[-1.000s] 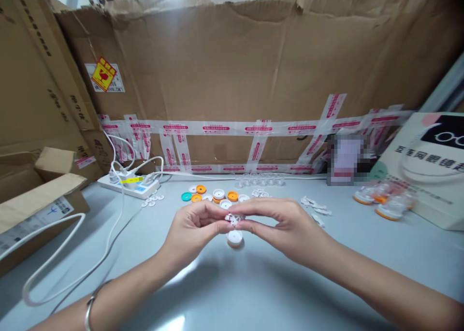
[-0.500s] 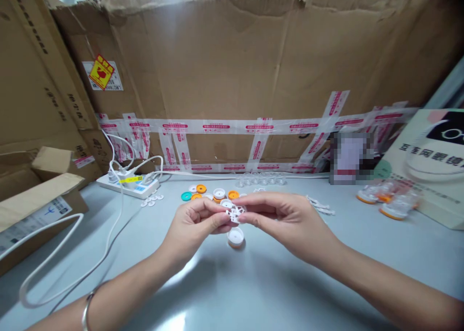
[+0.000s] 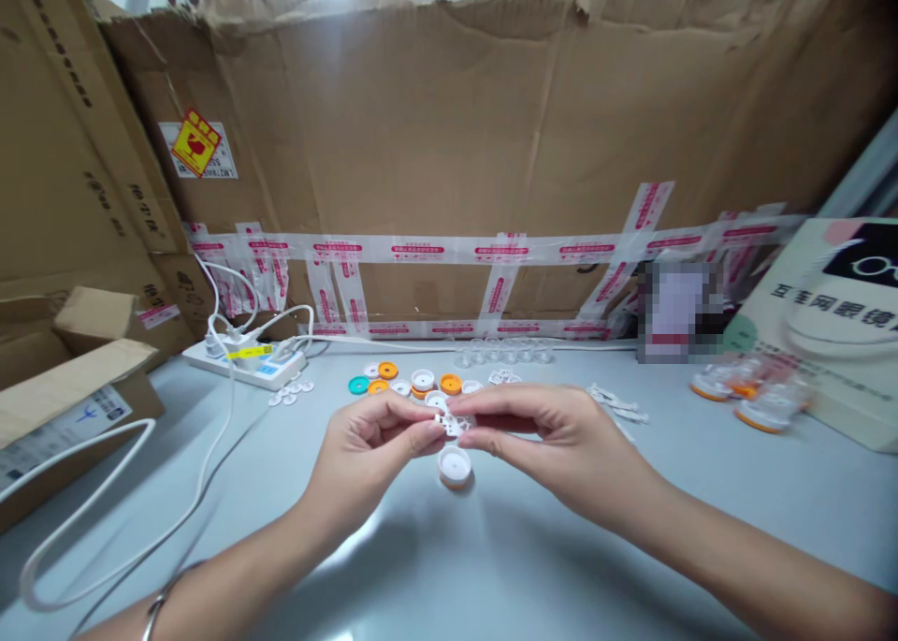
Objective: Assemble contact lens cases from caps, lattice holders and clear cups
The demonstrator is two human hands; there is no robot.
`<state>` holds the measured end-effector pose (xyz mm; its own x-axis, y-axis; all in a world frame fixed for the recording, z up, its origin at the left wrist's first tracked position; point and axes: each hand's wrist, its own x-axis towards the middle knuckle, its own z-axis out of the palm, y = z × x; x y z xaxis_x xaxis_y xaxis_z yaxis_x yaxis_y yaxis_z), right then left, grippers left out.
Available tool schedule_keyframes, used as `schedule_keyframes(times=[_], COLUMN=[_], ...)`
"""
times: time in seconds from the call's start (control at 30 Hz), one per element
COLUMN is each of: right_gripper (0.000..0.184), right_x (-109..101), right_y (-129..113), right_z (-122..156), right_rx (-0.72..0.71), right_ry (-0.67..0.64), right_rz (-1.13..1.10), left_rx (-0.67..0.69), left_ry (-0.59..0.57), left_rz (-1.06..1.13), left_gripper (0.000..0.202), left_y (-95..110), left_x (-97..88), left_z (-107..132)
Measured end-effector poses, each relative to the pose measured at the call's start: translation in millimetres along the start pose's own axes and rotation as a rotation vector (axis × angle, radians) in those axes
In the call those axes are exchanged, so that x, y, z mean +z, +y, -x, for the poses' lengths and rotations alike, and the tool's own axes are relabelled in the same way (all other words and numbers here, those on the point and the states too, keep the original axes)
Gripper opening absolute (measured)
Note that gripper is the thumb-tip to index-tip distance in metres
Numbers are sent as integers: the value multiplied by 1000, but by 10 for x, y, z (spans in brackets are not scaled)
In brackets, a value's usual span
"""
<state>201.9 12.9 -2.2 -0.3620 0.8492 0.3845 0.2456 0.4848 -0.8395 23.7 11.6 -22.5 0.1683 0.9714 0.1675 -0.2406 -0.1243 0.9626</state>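
Observation:
Between the fingertips of both hands is a small white openwork plastic piece (image 3: 457,425), partly covered by the fingers. My left hand (image 3: 369,449) pinches its left side, while my right hand (image 3: 561,430) grips it from the right with thumb and fingers. Just below them on the table stands a round white cap with an orange base (image 3: 455,467). Behind the fingertips sits another white round cap (image 3: 436,401), partly hidden. Farther back lie several round caps, among them a green one (image 3: 358,385), an orange one (image 3: 450,384) and a white one (image 3: 422,379).
A white power strip (image 3: 270,370) with cables and several small white discs (image 3: 287,393) are at left, near an open carton (image 3: 70,416). Clear plastic pieces (image 3: 501,353) line the back. White strips (image 3: 617,404) and clear domes on orange bases (image 3: 764,412) lie right. Cardboard (image 3: 421,136) walls the rear.
The white openwork piece has tilted, so its face shows less. Both hands stay close together around it, and the whole view has shifted slightly.

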Motion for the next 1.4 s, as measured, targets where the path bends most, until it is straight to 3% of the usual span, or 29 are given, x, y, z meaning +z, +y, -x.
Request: schedule_keyframes(times=[0.3,0.5,0.63,0.9,1.13,1.27,1.4], right_gripper=[10,18,21,17,21,19,11], right_x=[-18,-13,1,-14,-3,7,31], right_y=[22,86,144,231,326,318,293], right_z=[-13,16,21,-53,-59,-58,-89], right_rx=[-104,-321,-516,-563,-483,-312,-23], right_ry=[-17,-64,-28,-52,-99,-160,-161], right_rz=[27,242,452,586,658,539,194], left_rx=[79,5,-72,-129,94,76,-48], left_ry=[11,43,37,-67,-98,-77,-45], left_rz=[-85,-78,-26,-129,-483,-510,-357], left_gripper=[7,7,11,13,11,9,15], left_y=[-2,1,-27,-89,-115,-169,-199], left_x=[21,6,-22,-71,-40,-57,-60], left_z=[18,17,11,-78,-33,-44,-98])
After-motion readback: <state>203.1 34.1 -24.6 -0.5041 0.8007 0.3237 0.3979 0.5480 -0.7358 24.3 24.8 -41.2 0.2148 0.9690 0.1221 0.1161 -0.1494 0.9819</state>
